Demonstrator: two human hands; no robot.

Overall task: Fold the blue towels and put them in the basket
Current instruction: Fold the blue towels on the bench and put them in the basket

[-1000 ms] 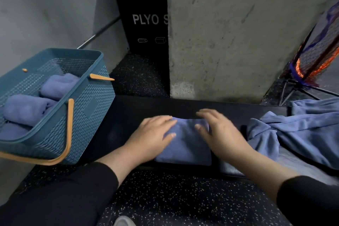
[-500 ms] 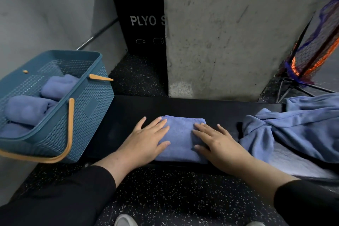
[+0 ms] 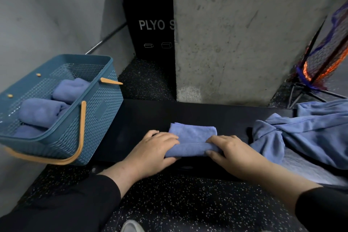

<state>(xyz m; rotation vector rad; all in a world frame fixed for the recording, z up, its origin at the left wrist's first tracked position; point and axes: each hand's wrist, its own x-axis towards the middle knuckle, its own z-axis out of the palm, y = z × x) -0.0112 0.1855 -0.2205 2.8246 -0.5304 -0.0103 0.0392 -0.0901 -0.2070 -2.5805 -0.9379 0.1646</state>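
Towel (image 3: 192,141) near edge now rolled, hands gripping

A small blue towel (image 3: 192,140) lies folded on the black bench top, its near edge rolled up into a thick fold and gripped at both ends. To its right, a heap of unfolded blue towels (image 3: 305,135) is spread crumpled over the bench end. At the left end, a teal woven-pattern basket (image 3: 98,118) with orange handles is seen tilted. Three rolled blue towels (image 3: 40,112) are held inside it, side by side.
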